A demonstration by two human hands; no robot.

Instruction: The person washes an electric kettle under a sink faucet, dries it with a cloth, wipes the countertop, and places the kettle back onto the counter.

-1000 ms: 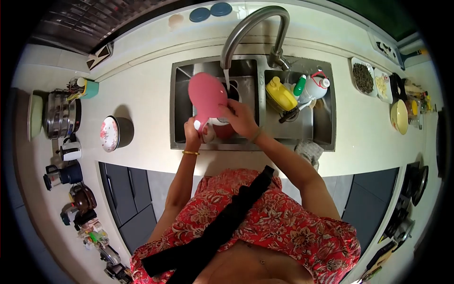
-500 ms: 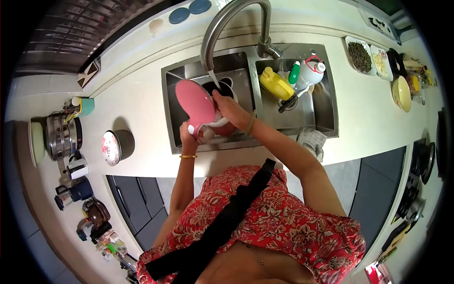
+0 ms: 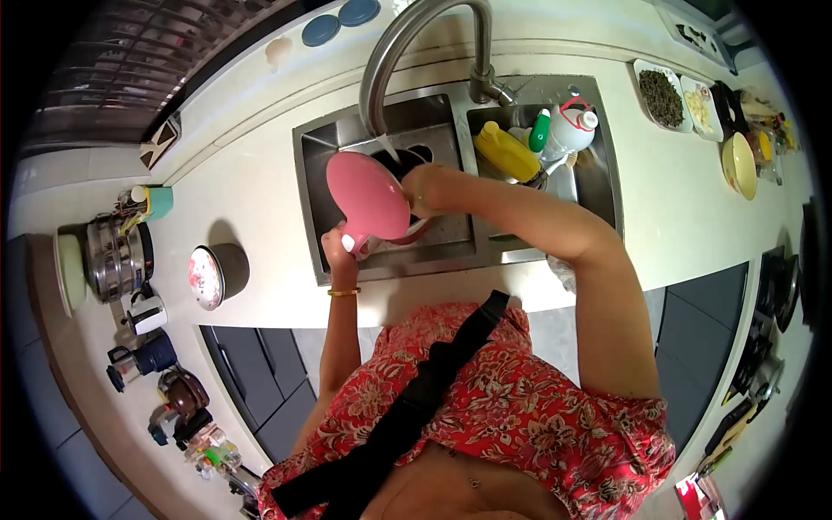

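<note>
My left hand (image 3: 339, 250) is closed round the handle of a pink pan (image 3: 368, 195) over the left basin (image 3: 314, 143) of the steel sink. The pan is tilted, its smooth pink outside towards me. My right hand (image 3: 422, 192) is at the pan's right side, its fingers hidden behind the rim, so what they grip does not show. Water runs from the curved tap (image 3: 378, 108) beside the pan's upper edge. Behind the pan lies a dark round thing with a pale edge, partly covered.
The right basin holds a yellow bottle (image 3: 507, 152), a green-capped bottle (image 3: 539, 132) and a white jug (image 3: 568, 134) with a red handle. A lidded pot (image 3: 208, 276) stands on the left counter. At the right are two food trays (image 3: 663, 97) and a yellow bowl (image 3: 738, 166).
The pan has turned to show more of its outside. My right hand has shifted behind its right edge, with the elbow swung up and outward. My left hand keeps the handle.
</note>
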